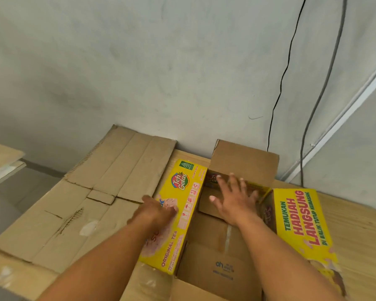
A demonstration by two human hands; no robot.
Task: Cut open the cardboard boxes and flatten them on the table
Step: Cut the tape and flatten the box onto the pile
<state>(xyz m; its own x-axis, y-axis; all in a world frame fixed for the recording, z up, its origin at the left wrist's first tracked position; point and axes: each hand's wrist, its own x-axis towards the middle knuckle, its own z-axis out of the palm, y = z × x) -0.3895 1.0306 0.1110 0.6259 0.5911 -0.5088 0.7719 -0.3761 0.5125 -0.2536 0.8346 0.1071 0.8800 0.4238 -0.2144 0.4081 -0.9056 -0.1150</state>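
Note:
A yellow printed cardboard box (pixel 300 222) stands opened on the wooden table (pixel 356 227), its flaps spread outward and its brown inside facing up. My left hand (pixel 156 211) presses flat on the box's left yellow flap. My right hand (pixel 234 196) has its fingers spread over the far inner end of the box, next to the raised brown rear flap (pixel 248 164). Neither hand grips anything. No cutting tool is in view.
Flattened brown cardboard (pixel 78 209) lies in a layered pile on the left half of the table, reaching the wall. Two cables (pixel 284 79) hang down the wall behind the box. A pale shelf or board edge (pixel 2 161) juts in at far left.

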